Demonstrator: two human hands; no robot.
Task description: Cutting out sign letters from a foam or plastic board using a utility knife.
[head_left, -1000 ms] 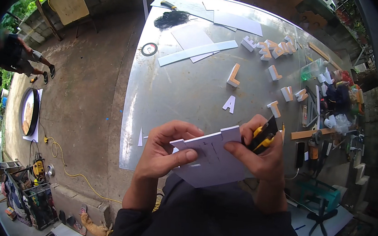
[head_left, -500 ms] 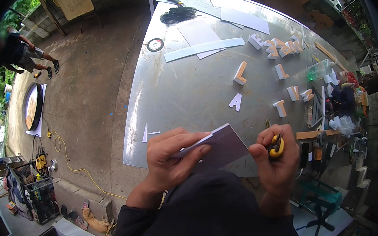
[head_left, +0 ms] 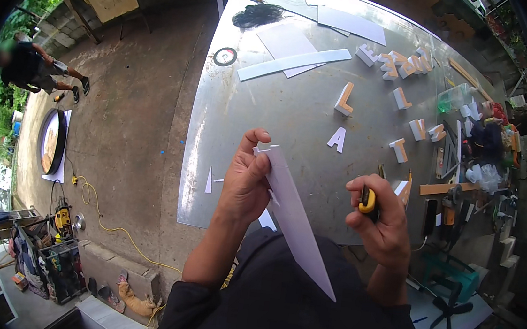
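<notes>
My left hand (head_left: 242, 185) grips a thin white board (head_left: 298, 235) near its upper end, thumb across it; the board hangs edge-on, slanting down toward my body. My right hand (head_left: 381, 231) is closed around a yellow-and-black cutter (head_left: 369, 201), to the right of the board and apart from it. Beyond both hands is a metal table (head_left: 281, 115) carrying a flat white letter cutout (head_left: 336, 140) and several thick white-and-orange block letters (head_left: 344, 99).
White offcuts (head_left: 299, 65), a small disc (head_left: 225, 57) and tool clutter (head_left: 478, 142) lie on the table. At left a person (head_left: 42, 67) stands beside a large round black-rimmed piece (head_left: 52, 141). A yellow cord (head_left: 121, 239) crosses the floor; an orange animal (head_left: 133, 300) lies lower left.
My left hand has raised and turned the board from across to steeply slanted. My right hand has let go of the board and moved away with the cutter. The view has shifted slightly.
</notes>
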